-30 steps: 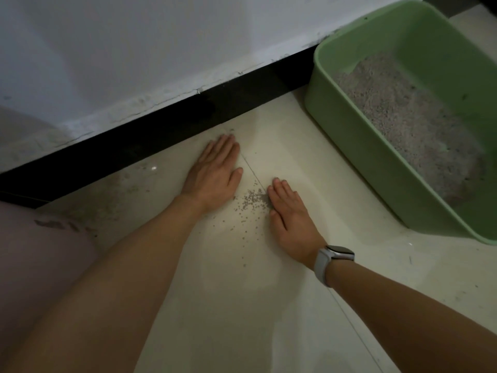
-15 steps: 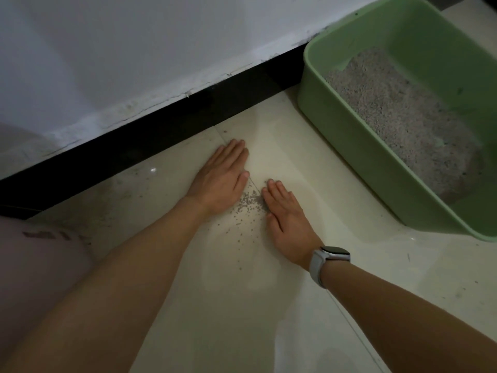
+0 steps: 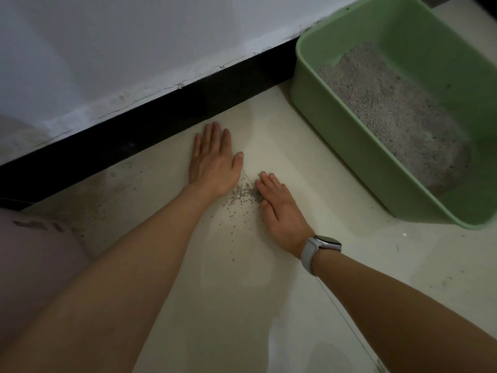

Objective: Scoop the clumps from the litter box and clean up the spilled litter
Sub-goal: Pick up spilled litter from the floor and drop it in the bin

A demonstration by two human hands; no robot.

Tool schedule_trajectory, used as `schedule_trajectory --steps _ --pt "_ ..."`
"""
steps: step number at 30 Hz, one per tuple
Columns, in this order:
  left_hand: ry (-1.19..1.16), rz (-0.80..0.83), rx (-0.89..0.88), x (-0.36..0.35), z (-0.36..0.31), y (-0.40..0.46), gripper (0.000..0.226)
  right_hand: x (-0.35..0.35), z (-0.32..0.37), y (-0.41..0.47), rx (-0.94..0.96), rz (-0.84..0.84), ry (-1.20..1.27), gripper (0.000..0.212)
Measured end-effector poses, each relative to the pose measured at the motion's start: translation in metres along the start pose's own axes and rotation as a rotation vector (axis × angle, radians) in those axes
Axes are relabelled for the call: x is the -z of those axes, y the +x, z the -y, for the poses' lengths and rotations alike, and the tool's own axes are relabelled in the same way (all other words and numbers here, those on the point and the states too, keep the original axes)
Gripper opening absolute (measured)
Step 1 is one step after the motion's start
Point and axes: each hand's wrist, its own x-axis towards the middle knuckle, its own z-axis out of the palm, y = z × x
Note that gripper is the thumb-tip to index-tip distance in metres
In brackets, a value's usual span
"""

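Between the flat, straight-fingered left hand (image 3: 215, 162) and right hand (image 3: 279, 208), neither gripping anything, the spilled litter (image 3: 243, 195) sits in a small pile on the floor (image 3: 242, 305) near the litter box (image 3: 349, 146), and a hasty squeeze could scatter the grains

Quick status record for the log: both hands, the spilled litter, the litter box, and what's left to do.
left hand: flat on the floor tile, fingers straight
right hand: flat on the tile, smartwatch on its wrist
spilled litter: small pile between the hands, against the right hand; loose grains trailing toward the camera
litter box: green, right of the hands, holds grey litter
remaining: pile not yet picked up
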Motion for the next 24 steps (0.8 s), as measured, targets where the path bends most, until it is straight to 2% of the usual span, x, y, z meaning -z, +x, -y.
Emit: schedule_trajectory --steps 3,5,7,10,12,15,18,21,24 --pt "-0.02 0.012 -0.18 -0.004 0.001 -0.014 0.058 0.001 0.001 -0.001 -0.002 -0.013 0.023 0.059" --pt "-0.112 -0.027 -0.341 -0.004 0.007 -0.03 0.06 0.002 0.001 -0.002 -0.014 -0.035 0.062 0.059" --pt "-0.205 -0.111 -0.441 -0.004 0.016 -0.042 0.049 0.003 0.002 -0.003 -0.045 -0.055 0.091 0.06" --pt "-0.298 -0.222 -0.396 0.003 0.016 -0.041 0.039 0.002 0.003 -0.003 -0.056 -0.052 0.098 0.06" --pt "-0.249 -0.168 -0.34 0.008 0.006 -0.03 0.043 0.001 0.002 -0.002 -0.054 -0.056 0.094 0.06" --pt "-0.047 0.009 -0.303 0.003 -0.005 -0.011 0.051 0.0 0.002 -0.003 -0.057 -0.06 0.096 0.057" --pt "0.02 0.034 -0.357 -0.007 -0.002 -0.017 0.052 0.0 0.001 -0.003 -0.057 -0.063 0.095 0.054" --pt "-0.048 -0.043 -0.432 -0.01 0.014 -0.044 0.057 0.001 0.001 -0.002 -0.045 -0.068 0.069 0.059" --pt "-0.137 -0.179 -0.433 -0.018 0.024 -0.074 0.041 0.001 0.003 -0.004 -0.023 -0.045 0.02 0.061"
